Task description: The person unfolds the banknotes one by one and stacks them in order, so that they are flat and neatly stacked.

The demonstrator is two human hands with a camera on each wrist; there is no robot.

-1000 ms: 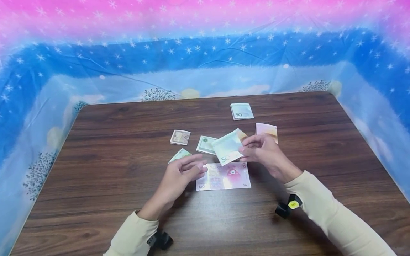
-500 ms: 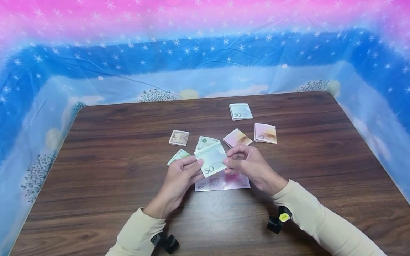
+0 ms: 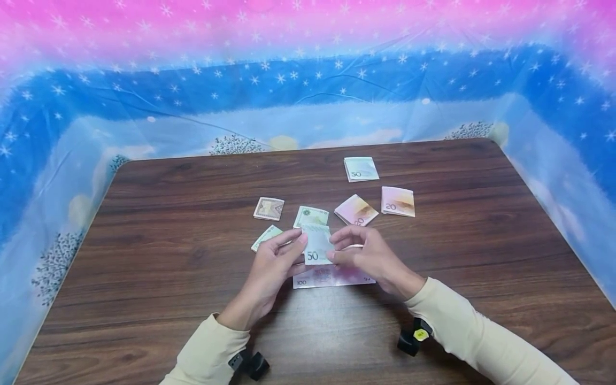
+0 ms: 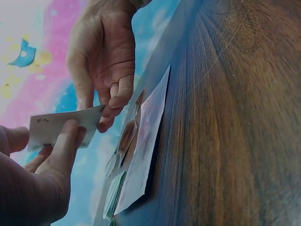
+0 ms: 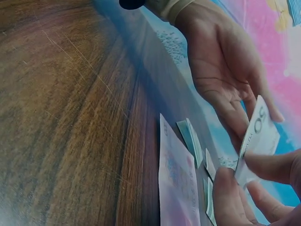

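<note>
Over the middle of the table, a folded pale green 50 banknote is held up between both hands. My left hand pinches its left edge, thumb on the face towards me. On the opposite edge, my right hand grips it between thumb and fingers. The right wrist view shows the folded note with its printed 50 side on. Below the hands lies an unfolded pink 100 banknote, partly covered by them. A folded green banknote lies just behind the held note.
Around the hands on the wooden table lie a brown folded banknote, another green one by the left fingers, two folded 20 banknotes at the right, and a second folded 50 farther back. A patterned cloth hangs behind.
My right hand has brought the folded 50 left and down from beside the 20 notes. My left hand has taken its left edge, and the note now looks narrower.
</note>
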